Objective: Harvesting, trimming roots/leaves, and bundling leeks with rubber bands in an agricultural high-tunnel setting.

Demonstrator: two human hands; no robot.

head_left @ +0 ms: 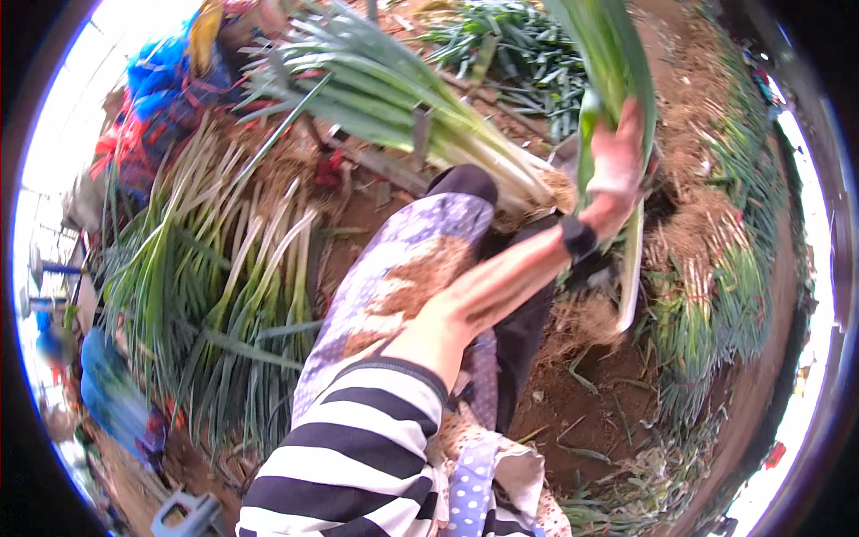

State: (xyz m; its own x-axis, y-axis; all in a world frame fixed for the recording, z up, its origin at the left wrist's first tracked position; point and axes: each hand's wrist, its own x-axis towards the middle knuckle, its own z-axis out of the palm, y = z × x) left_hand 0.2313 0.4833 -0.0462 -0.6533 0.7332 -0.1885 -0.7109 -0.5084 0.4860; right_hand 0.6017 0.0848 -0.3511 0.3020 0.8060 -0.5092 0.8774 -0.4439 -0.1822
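Note:
My left hand (617, 157), with a dark band at the wrist, reaches across to the upper right. Its fingers are closed around a leek (608, 49); broad green leaves rise above the fist, and a white stem shows below it. My right hand cannot be seen. Just left of the fist, a thick bundle of leeks (420, 107) lies slanted beyond my knee, its white root ends toward me and its leaves toward the far left.
More leeks (224, 304) lie heaped at my left. Rows of thinner green onions (707, 313) run along the right. Cut green leaves (519, 63) are piled at the far side. Blue and red netting (157, 80) sits far left, and a grey-blue plastic stool (188, 515) is near left.

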